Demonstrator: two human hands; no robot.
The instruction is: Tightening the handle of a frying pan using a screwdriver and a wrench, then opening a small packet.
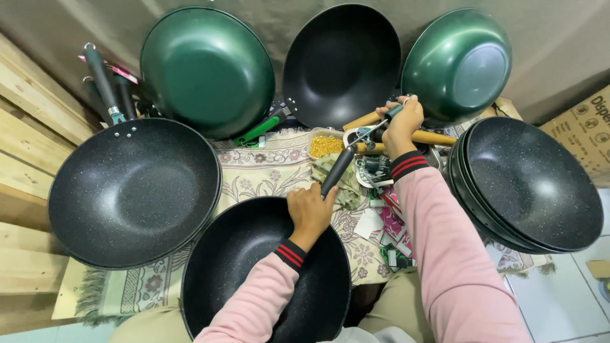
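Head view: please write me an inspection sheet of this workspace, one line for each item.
Surface: patterned cloth with a fringe, spread over the floor.
Job's things: black speckled wok on the lap; its black handle is in the left hand; the right hand holds a screwdriver at the handle's outer end.
Clutter: box of yellow screws, wooden handles, paper tags, spare black handles.
Hands: both closed on their things; pink sleeves.
Cables: nothing seen.
Surroundings: green woks and black woks around the cloth, stacked woks, wooden planks, cardboard box.
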